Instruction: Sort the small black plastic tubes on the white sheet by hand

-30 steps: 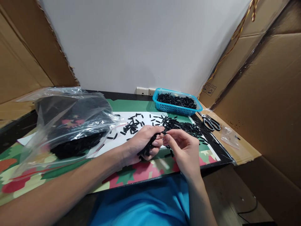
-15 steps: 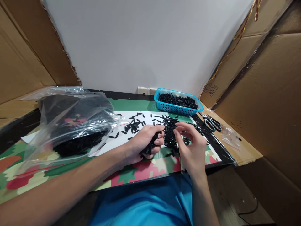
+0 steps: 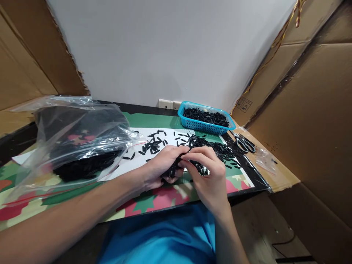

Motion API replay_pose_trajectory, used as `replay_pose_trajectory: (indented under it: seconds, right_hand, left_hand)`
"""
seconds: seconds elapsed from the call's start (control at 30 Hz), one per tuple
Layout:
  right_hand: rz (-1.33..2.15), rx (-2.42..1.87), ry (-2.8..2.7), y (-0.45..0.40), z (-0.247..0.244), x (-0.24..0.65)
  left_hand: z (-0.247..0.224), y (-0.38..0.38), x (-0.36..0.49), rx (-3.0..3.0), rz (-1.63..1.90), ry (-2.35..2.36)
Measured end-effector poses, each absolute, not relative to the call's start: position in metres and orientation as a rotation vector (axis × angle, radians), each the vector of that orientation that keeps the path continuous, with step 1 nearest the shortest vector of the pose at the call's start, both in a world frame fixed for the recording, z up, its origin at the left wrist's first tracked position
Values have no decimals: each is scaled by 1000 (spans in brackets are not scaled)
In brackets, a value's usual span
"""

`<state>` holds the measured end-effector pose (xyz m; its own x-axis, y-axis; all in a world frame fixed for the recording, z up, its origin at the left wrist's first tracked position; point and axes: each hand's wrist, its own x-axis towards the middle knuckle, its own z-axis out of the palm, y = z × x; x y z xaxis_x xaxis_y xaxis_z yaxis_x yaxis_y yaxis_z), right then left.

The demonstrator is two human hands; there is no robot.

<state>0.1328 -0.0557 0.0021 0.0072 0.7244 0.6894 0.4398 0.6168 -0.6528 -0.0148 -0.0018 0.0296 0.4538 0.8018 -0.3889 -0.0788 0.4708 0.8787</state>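
Note:
My left hand (image 3: pixel 162 165) is wrapped round a bunch of small black pieces (image 3: pixel 171 171) above the front part of the mat. Thumb and forefinger of my right hand (image 3: pixel 207 172) are pressed together at the left hand's fingertips; whatever they pinch is too small to make out. Behind and beside the hands, a heap of loose black pieces (image 3: pixel 220 149) spreads over white paper (image 3: pixel 170 136) and the green mat. More pieces lie scattered on the paper, left of the heap.
A blue basket (image 3: pixel 206 128) full of black pieces stands at the back. To the left lies a clear zip bag (image 3: pixel 82 146) with black pieces inside. Scissors (image 3: pixel 244 143) and a small plastic bag (image 3: pixel 265 160) lie at the right. Cardboard walls flank the table.
My right hand has moved left from the heap to the left hand, and its fingers have closed. The whole view has shifted slightly.

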Motion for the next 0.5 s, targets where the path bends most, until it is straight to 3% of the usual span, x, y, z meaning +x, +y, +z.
replay_pose_trajectory:
  seconds: [0.5]
  right_hand:
    - [540, -915, -1299, -54, -8, 140]
  left_hand:
    - [32, 0, -16, 821, 545, 887]
